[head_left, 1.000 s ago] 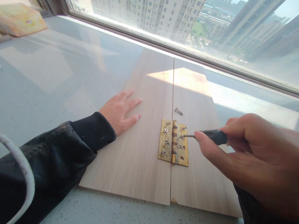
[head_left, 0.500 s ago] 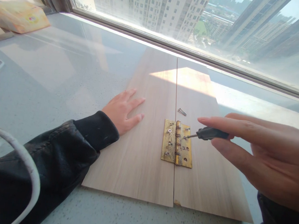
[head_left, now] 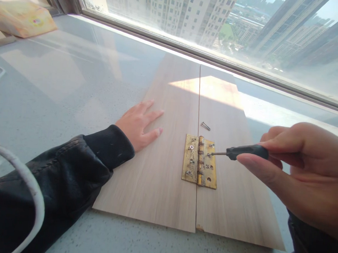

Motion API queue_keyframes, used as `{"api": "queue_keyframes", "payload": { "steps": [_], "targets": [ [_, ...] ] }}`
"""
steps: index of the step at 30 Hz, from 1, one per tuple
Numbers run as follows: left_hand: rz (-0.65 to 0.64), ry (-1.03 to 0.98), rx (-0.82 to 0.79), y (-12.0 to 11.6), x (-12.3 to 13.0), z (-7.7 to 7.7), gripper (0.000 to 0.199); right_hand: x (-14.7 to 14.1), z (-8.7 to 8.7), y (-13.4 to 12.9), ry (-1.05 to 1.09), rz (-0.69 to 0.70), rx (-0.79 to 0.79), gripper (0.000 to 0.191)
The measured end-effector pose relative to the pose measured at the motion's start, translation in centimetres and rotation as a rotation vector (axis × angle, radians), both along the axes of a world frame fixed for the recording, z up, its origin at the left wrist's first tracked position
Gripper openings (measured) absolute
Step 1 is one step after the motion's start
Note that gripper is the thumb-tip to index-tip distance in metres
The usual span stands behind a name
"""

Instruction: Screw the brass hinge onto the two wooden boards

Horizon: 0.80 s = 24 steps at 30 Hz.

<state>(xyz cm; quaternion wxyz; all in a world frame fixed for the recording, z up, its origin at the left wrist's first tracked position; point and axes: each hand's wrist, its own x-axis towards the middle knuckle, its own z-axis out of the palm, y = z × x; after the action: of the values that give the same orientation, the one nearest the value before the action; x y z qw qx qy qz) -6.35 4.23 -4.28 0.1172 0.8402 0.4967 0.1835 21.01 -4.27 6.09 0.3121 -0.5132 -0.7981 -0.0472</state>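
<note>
Two pale wooden boards, a left one [head_left: 154, 171] and a right one [head_left: 239, 197], lie side by side with a brass hinge [head_left: 195, 170] across their seam. My left hand [head_left: 141, 124] rests on the left board with its fingers spread. Thumb and fingers of my right hand [head_left: 296, 158] are closed round the dark handle of a screwdriver [head_left: 246, 151]. The screwdriver's tip meets a screw in the right leaf of the hinge. Several screws sit in the hinge, and loose screws [head_left: 205, 126] lie just above it on the right board.
The boards lie on a speckled pale counter [head_left: 82, 82] below a window frame [head_left: 174, 48]. A white cable [head_left: 36, 198] curves over my left sleeve. An orange and cream packet [head_left: 26, 18] is at the far left.
My right hand's fingers, stretched along the screwdriver before, have curled back, and the hand grips nearer the handle's end. My left hand has stayed in place.
</note>
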Motion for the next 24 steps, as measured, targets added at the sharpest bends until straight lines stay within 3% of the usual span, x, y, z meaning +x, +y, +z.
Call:
{"api": "queue_keyframes", "payload": {
  "steps": [5, 8, 12, 20, 24],
  "targets": [
    [0.001, 0.001, 0.009, 0.0, 0.0, 0.0, 0.057, -0.7, -0.6, 0.5, 0.035, -0.003, 0.095, 0.028],
    [0.001, 0.011, 0.015, 0.0, 0.0, 0.0, 0.057, -1.3, -1.0, 0.6, 0.144, 0.147, 0.032, 0.031],
    [0.007, 0.015, 0.006, 0.0, 0.1, 0.1, 0.057, -1.8, -1.4, 0.2, 0.316, 0.197, -0.113, 0.044],
    [0.000, 0.010, 0.003, 0.0, 0.1, 0.2, 0.057, -0.6, -0.5, 0.4, 0.315, 0.265, -0.329, 0.011],
    [0.005, 0.008, 0.003, 0.0, 0.1, 0.0, 0.056, 0.1, -0.3, 0.5, 0.323, 0.206, -0.336, 0.038]
  ]
}}
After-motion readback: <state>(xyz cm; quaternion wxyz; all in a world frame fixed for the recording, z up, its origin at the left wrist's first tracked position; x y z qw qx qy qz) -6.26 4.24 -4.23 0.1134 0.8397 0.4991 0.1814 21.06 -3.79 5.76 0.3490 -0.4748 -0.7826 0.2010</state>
